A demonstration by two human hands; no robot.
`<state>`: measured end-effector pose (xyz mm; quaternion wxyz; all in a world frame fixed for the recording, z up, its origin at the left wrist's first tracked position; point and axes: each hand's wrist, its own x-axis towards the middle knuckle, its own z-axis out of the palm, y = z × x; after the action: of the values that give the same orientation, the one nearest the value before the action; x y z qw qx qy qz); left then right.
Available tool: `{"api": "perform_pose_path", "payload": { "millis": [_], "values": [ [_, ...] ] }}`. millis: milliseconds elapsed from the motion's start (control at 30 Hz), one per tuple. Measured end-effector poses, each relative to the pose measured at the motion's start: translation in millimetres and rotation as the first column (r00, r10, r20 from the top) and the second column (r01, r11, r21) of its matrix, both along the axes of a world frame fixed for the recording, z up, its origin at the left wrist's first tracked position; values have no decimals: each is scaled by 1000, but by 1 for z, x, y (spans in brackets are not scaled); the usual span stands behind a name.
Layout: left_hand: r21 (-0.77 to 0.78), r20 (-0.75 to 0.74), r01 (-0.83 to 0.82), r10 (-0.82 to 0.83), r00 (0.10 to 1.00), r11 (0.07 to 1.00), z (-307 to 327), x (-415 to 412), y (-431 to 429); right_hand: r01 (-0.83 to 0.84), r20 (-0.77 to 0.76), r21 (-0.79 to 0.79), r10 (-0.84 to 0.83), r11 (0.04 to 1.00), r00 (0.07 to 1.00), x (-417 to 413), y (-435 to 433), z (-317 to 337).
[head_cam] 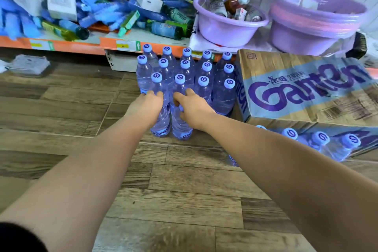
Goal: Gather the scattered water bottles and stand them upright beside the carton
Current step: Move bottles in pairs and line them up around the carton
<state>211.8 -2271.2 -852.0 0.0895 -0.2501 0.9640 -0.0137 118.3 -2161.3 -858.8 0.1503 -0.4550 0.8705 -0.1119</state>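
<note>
Several clear water bottles with pale blue caps stand upright in rows (205,80) on the wooden floor, just left of a brown carton (296,90) with purple lettering. My left hand (146,106) wraps around the front-left bottle (160,122). My right hand (192,110) grips the bottle next to it (181,127). Both bottles stand on the floor at the front of the group. Several more bottles (319,143) lie on their sides at the right, below the carton.
A low orange-edged shelf (81,44) behind the bottles holds cluttered boxes and green bottles. Two purple basins (229,24) (315,24) sit on it to the right. A flat plastic pack (28,64) lies on the floor at the far left.
</note>
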Motion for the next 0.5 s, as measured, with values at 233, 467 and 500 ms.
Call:
{"api": "perform_pose_path", "payload": {
  "millis": [233, 467, 500],
  "values": [
    [-92, -12, 4, -5, 1000, 996, 36, 5, 24, 39, 52, -154, -31, 987, 998, -2, 30, 45],
    [-117, -114, 90, -104, 988, 989, 109, -15, 59, -4, -50, -299, -11, 954, 999, -10, 73, 119],
    [-116, -136, 88, -104, 985, 989, 123, -20, 65, -4, -66, -318, -18, 948, 998, -14, 82, 133]
  ]
}}
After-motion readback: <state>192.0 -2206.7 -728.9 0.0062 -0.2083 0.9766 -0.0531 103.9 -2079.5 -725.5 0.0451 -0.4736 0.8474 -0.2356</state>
